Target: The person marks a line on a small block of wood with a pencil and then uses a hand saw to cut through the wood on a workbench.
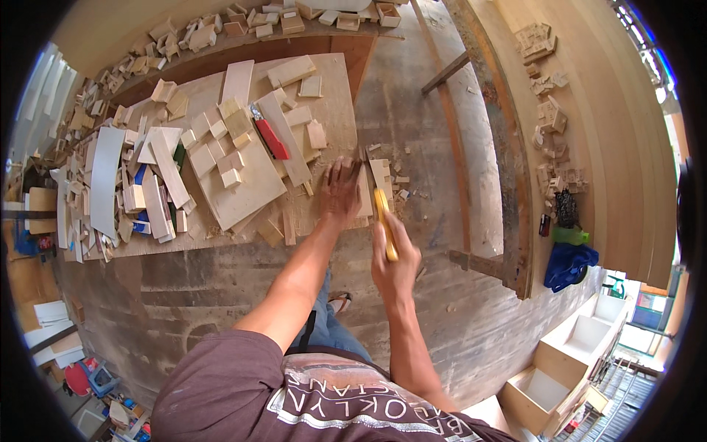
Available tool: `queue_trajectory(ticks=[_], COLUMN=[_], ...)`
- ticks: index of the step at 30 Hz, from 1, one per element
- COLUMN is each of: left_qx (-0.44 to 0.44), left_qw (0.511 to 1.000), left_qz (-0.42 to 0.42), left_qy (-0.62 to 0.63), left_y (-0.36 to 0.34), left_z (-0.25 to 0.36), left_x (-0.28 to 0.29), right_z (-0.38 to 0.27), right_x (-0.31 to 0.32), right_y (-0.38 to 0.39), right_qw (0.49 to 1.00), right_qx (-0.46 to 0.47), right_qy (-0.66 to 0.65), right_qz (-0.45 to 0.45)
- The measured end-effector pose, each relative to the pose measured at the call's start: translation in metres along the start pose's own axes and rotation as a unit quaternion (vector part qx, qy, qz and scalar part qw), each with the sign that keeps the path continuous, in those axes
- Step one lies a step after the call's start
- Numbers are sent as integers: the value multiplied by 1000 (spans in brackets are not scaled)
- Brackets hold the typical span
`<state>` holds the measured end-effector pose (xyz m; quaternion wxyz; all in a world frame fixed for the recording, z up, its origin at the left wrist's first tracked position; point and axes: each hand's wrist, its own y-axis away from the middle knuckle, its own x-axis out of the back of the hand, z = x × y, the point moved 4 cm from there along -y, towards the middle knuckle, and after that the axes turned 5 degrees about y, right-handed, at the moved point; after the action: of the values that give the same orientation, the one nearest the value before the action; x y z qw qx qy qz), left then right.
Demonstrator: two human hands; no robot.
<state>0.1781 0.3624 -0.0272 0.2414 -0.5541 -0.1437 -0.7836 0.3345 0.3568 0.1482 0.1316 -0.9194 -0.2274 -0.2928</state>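
"Yellow-handled saw (382,207): where?"
"Four o'clock from the left hand (342,190), gripped in the right hand (398,254)."
"And the left?"
"Palm down, fingers slightly spread, near the three-o'clock edge of the tabletop (335,92)."

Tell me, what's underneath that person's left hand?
A pale wood piece shows along the right side of the left hand. What lies directly beneath the palm and fingers is covered, so I cannot tell.
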Motion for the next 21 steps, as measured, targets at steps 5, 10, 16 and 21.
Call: queue_trajectory(ticks=[5, 10, 16, 21], left_qx=[5, -18, 13, -10], left_qw=[1000, 999, 1000, 999], left_qz=[8, 31, 6, 25], left_qy=[-6, -10, -26, -42], left_y=[0, 1, 2, 1], left_z=[-4, 6, -2, 6], left_x=[-4, -2, -10, -12], right_z=[-8, 12, -14, 14], right_x=[14, -31, 23, -26], right_y=[15, -61, 26, -47], right_qw=[1000, 999, 999, 1000], right_qx=[2, -34, -34, -1], right_qy=[-19, -7, -24, -8], right_qz=[-9, -8, -15, -6])
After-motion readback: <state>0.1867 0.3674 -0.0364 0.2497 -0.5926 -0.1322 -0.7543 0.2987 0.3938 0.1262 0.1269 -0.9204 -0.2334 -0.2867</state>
